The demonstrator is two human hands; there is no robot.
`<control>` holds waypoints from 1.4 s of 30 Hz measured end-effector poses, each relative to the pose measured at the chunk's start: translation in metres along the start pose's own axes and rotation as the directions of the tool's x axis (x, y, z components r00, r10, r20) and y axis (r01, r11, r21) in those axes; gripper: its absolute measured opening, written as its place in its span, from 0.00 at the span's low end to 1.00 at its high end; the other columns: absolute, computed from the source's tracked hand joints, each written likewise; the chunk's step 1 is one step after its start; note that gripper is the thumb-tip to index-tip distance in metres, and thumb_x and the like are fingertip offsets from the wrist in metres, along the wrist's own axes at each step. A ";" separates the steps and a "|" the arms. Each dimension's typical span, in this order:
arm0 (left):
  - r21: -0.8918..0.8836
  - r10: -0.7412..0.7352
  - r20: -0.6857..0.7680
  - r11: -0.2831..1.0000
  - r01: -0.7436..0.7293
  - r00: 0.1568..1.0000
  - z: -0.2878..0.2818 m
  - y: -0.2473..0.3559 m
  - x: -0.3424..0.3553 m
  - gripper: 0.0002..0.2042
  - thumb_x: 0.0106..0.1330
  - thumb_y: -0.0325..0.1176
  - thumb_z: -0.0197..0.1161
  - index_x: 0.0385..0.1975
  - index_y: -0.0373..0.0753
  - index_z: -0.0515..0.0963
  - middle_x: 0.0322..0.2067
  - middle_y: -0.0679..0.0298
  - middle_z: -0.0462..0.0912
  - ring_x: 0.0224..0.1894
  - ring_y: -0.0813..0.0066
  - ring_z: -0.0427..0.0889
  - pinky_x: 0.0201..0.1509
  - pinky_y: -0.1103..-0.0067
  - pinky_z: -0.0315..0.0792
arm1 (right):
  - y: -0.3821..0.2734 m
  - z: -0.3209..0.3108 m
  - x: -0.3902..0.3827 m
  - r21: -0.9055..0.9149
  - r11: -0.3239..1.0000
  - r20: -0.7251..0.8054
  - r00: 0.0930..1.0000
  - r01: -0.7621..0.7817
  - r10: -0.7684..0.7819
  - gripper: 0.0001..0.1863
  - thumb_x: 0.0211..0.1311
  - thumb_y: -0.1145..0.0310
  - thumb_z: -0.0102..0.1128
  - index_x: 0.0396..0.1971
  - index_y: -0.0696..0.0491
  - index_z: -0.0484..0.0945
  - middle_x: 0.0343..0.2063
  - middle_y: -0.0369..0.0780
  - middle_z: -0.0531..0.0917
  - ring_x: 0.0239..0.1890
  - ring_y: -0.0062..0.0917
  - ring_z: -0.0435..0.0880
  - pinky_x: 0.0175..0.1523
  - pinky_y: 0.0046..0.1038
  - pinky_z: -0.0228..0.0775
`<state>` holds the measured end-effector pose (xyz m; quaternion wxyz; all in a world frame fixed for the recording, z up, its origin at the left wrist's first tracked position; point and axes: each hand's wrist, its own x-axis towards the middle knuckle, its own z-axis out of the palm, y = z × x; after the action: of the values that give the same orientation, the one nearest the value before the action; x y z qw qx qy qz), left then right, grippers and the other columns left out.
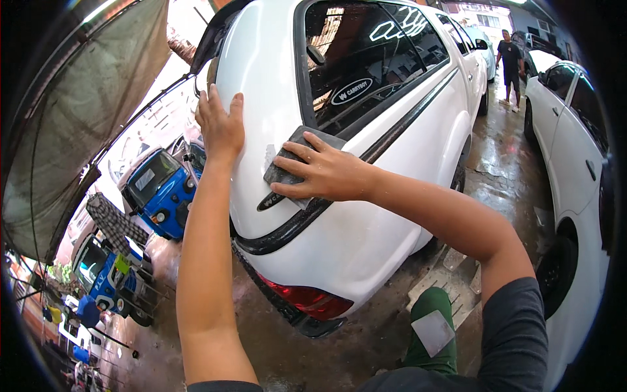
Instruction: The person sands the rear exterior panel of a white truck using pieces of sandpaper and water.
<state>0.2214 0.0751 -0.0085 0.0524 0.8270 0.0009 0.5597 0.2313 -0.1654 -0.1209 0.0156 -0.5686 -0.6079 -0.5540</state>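
A white vehicle with a canopy stands in front of me, its rear corner turned my way. My right hand lies over a dark grey cloth, seemingly folded, and presses it flat against the white panel below the side window. Beside the cloth's left edge, a pale whitish smear shows on the paint. The cloth partly covers a dark oval badge on the black trim strip. My left hand rests on the rear corner pillar, fingers spread and holding nothing.
A red tail light sits low on the corner. Blue three-wheeled vehicles stand to the left under a hanging tarp. On the right is a white car; a person stands far back on the wet floor.
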 end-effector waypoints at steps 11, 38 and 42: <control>0.012 -0.004 -0.005 1.000 0.004 1.000 -0.001 -0.001 0.000 0.37 0.75 0.56 0.49 0.73 0.33 0.56 0.72 0.37 0.53 0.75 0.40 0.49 0.78 0.55 0.44 | 0.000 0.000 -0.003 0.082 0.996 0.029 0.999 -0.042 0.039 0.26 0.65 0.67 0.59 0.62 0.33 0.70 0.63 0.45 0.72 0.68 0.46 0.70 0.67 0.58 0.66; 0.057 0.001 -0.040 0.998 0.001 0.999 0.004 0.002 0.000 0.36 0.74 0.55 0.50 0.72 0.33 0.59 0.71 0.38 0.56 0.74 0.40 0.53 0.77 0.55 0.47 | 0.005 -0.007 0.004 0.052 0.998 0.050 0.998 -0.030 0.028 0.27 0.62 0.67 0.62 0.61 0.34 0.71 0.61 0.43 0.73 0.66 0.45 0.71 0.64 0.56 0.69; 0.068 0.049 -0.058 0.997 -0.045 0.997 0.008 -0.006 0.003 0.34 0.75 0.54 0.51 0.71 0.32 0.60 0.70 0.37 0.58 0.73 0.39 0.55 0.77 0.54 0.48 | 0.005 -0.003 0.001 0.071 0.997 0.020 0.999 -0.032 0.031 0.27 0.61 0.68 0.61 0.60 0.35 0.72 0.60 0.43 0.73 0.64 0.44 0.72 0.64 0.57 0.68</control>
<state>0.2304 0.0806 -0.0096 0.0115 0.8111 0.0016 0.5848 0.2327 -0.1686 -0.1154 0.0388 -0.5824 -0.6184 -0.5262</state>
